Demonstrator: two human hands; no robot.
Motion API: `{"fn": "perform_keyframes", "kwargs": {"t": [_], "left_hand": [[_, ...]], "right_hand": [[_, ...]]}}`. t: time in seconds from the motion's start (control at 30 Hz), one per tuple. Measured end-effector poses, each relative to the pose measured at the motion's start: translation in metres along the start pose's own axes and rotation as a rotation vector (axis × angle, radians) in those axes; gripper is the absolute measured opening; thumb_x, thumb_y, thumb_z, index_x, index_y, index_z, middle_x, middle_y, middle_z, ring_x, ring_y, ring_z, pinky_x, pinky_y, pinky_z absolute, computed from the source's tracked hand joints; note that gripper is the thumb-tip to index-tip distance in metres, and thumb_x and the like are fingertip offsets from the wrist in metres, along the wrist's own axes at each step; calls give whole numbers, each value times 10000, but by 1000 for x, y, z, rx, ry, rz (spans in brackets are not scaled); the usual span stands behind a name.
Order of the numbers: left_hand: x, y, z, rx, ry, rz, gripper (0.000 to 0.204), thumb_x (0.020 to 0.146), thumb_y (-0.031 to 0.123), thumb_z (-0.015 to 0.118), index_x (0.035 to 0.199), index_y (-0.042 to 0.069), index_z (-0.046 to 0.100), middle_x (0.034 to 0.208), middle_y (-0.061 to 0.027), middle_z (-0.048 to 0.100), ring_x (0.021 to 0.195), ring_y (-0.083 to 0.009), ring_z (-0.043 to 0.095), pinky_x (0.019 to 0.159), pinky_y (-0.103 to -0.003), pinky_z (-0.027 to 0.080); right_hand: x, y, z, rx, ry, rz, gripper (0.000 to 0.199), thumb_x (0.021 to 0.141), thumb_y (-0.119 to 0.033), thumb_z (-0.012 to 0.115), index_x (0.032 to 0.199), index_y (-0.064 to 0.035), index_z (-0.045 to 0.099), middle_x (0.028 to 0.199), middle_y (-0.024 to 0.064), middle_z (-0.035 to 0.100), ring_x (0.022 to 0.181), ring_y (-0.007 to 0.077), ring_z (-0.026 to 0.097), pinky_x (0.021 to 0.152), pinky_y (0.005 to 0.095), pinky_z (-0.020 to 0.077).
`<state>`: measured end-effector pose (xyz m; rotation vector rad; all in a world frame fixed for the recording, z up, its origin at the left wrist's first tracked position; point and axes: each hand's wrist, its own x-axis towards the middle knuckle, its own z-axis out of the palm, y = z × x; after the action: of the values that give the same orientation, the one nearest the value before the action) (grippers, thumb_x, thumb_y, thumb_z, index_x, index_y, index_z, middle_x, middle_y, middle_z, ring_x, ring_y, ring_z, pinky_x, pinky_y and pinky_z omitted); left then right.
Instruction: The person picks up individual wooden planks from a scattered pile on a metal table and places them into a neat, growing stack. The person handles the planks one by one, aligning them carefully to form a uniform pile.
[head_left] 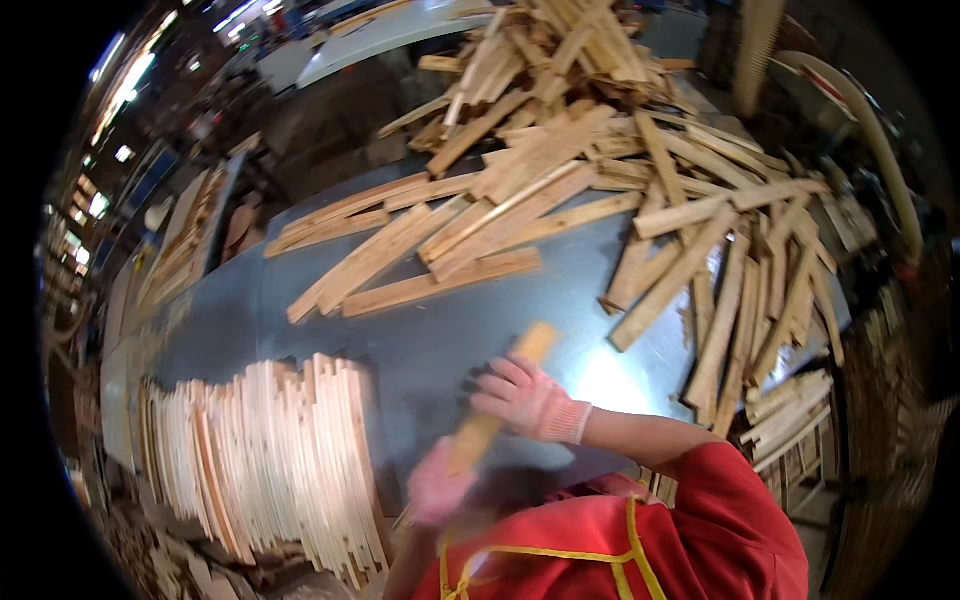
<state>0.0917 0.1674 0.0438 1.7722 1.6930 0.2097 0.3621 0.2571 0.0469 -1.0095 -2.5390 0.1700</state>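
A short wooden board [478, 436] slants across my front, above the grey metal tabletop [420, 345]. My right hand [520, 397], in a pale pink glove, is closed over its upper part, fingers lying across the wood. Its far end sticks out beyond the fingers. At the near end my left hand [440, 485], gloved too and smeared by motion, grips the board low down. To the left of my hands stands a tight row of pale wooden strips [270, 450], set side by side.
Loose boards [540, 200] lie heaped at the back of the table, and more boards [740, 300] pile up along its right side. Another stack of strips [790, 420] sits at the right edge. A ribbed hose [757, 60] hangs at the far right. Further boards [185, 240] rest at the far left.
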Motion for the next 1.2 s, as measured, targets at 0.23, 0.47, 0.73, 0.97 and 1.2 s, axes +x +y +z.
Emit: {"fn": "perform_keyframes", "kwargs": {"t": [0.23, 0.47, 0.73, 0.97, 1.2], "left_hand": [[-80, -190, -66, 24, 528, -436, 769, 802, 151, 812, 1494, -30, 528, 1479, -278, 585, 1379, -406, 566, 1168, -450, 452], [-86, -216, -93, 381, 456, -536, 845, 870, 186, 781, 1598, -32, 410, 1655, -257, 410, 1557, -375, 363, 1314, -391, 260], [-9, -25, -16, 411, 180, -26, 762, 868, 392, 756, 1522, 71, 533, 1571, -160, 483, 1462, -350, 437, 1209, -465, 352], [21, 64, -14, 464, 256, 337, 732, 801, 346, 826, 1434, 69, 585, 1471, -165, 532, 1392, -358, 487, 1156, -501, 404], [-5, 33, -36, 751, -47, 78, 380, 958, 250, 611, 1290, 69, 648, 1229, -104, 660, 1138, -315, 656, 998, -502, 521]], "right_hand": [[-41, 9, 9, 243, 183, 758, 584, 849, -286, 723, 1396, -115, 610, 1425, 182, 614, 1372, 402, 537, 1186, 466, 425], [-150, 123, 40, 514, 810, 1689, 831, 870, -251, 773, 1579, 15, 431, 1435, 283, 605, 1261, 361, 629, 1070, 420, 494], [-72, 128, 45, 1564, 1099, 1358, 576, 917, -78, 734, 1445, 11, 520, 1181, 170, 696, 1050, 297, 696, 903, 427, 578], [-29, -4, 26, 843, -213, 1066, 463, 929, -213, 725, 1363, -82, 636, 1170, 182, 704, 1102, 378, 684, 959, 492, 547], [22, -51, 34, 365, -281, 17, 484, 826, -174, 761, 1297, -133, 661, 1228, 107, 680, 1181, 360, 642, 991, 476, 530]]}}
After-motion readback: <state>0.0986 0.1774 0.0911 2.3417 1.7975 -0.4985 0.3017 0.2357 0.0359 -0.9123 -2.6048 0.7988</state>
